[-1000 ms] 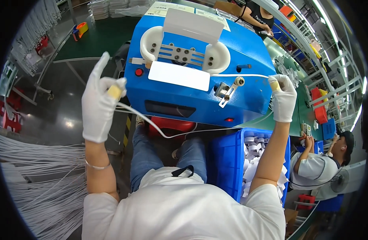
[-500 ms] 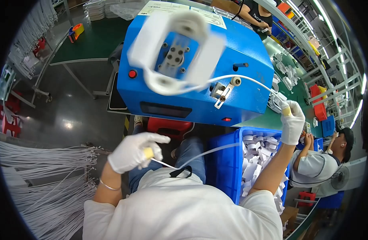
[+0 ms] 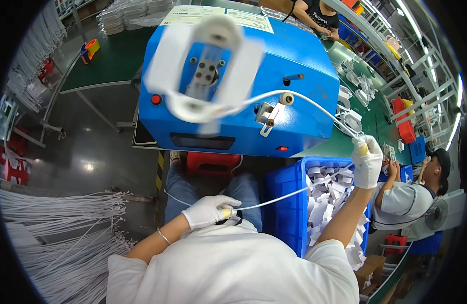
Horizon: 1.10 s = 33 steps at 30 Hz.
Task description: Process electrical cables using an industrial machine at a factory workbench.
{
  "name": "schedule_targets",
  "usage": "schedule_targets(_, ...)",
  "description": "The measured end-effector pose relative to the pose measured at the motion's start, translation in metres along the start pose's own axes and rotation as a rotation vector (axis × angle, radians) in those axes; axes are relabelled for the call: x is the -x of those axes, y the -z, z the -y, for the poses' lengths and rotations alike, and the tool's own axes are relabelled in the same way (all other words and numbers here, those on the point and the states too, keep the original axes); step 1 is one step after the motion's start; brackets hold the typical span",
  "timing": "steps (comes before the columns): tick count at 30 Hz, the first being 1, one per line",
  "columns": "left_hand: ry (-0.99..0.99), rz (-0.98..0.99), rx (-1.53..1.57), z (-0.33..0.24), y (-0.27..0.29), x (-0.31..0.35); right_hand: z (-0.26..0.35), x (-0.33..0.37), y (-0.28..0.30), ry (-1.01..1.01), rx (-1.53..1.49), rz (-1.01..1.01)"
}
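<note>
A white cable is in both of my gloved hands. My left hand is closed around it above my lap, and a loose end sticks out past the hand to the left. My right hand, raised beyond the blue crate, pinches the same cable with yellow-wrapped fingers. From there it runs up over a guide roller to a white winding head. That head is blurred by motion on the front of a blue machine. Part of the cable between my hands passes in front of the crate.
White paper-like pieces fill the blue crate at my right. Bundles of white cables hang at my left. White coils lie on the green table. A person sits at the right; another is behind the machine.
My left hand has moved right and closer to my body, and the cable now lies across it with its end out to the left. My right hand still grips the cable.
</note>
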State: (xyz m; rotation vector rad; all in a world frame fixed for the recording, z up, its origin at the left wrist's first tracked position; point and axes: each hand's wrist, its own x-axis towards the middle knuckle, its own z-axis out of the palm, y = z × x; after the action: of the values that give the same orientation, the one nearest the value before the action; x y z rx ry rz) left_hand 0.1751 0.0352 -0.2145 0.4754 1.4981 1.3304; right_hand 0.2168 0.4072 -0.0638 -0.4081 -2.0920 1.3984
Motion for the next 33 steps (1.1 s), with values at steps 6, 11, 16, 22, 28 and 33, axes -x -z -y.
schedule_targets(6,0.044,-0.011,-0.191,-0.002,-0.003,-0.002,0.007,-0.005,-0.018,0.033,-0.050,0.004)
schedule_targets(11,0.041,0.013,-0.340,-0.013,-0.004,-0.013,0.024,-0.007,-0.036,-0.054,-0.201,0.070)
schedule_targets(16,-0.128,0.081,-0.498,-0.032,-0.007,-0.022,0.038,-0.009,-0.060,-0.066,-0.277,0.153)
schedule_targets(22,-0.171,0.094,-0.462,-0.091,-0.007,-0.015,0.061,-0.003,-0.088,-0.102,-0.311,0.253)
schedule_targets(28,-0.590,-0.116,-0.996,-0.133,0.014,0.011,0.084,-0.005,-0.119,-0.023,-0.095,0.210)
schedule_targets(33,-0.608,-0.107,-1.067,-0.209,0.050,0.093,0.096,-0.026,-0.133,0.794,0.304,0.122)
